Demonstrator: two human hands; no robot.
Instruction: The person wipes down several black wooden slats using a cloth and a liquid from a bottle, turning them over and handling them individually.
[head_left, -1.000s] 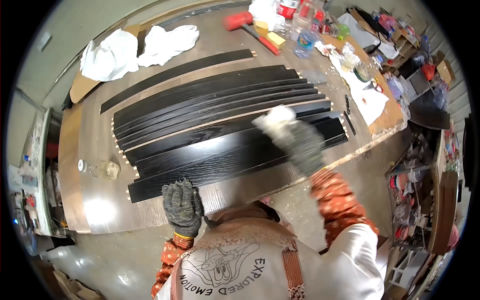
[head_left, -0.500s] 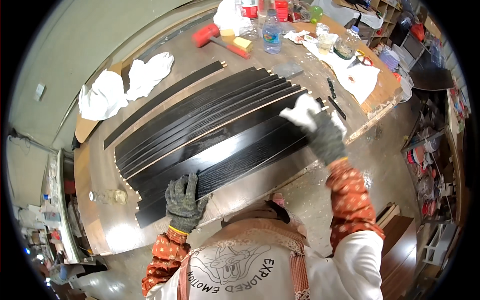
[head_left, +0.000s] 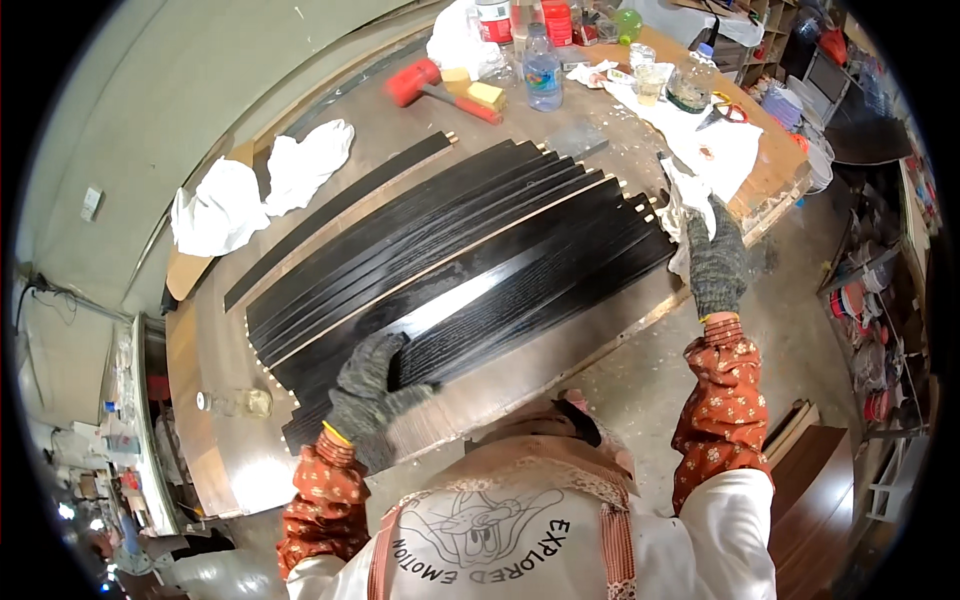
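Note:
Several glossy black wooden slats (head_left: pixel 450 270) lie side by side on the worktable, with pale dowel ends showing at both ends. Spread over the left part of the nearest slats is my left hand (head_left: pixel 368 390) in a dark grey knit glove, resting open with the thumb apart. My right hand (head_left: pixel 716 265), gloved alike, is just past the slats' right ends, closed on a crumpled white cloth (head_left: pixel 688 195). Part of the cloth hangs near the table edge. One narrow black slat (head_left: pixel 345 215) lies apart, farther back.
Along the back are crumpled white cloths (head_left: pixel 218 210), a red mallet (head_left: pixel 413 82), yellow sponges (head_left: pixel 486 95) and a water bottle (head_left: pixel 543 75). A glass jar (head_left: pixel 235 403) lies at the left. Scissors (head_left: pixel 725 112) are at the back right. The table's near edge (head_left: pixel 560 385) curves before me.
My right hand has moved right with the cloth, off the slats to beyond their ends. My left hand stays on the slats, its thumb now spread farther out. The view has shifted slightly.

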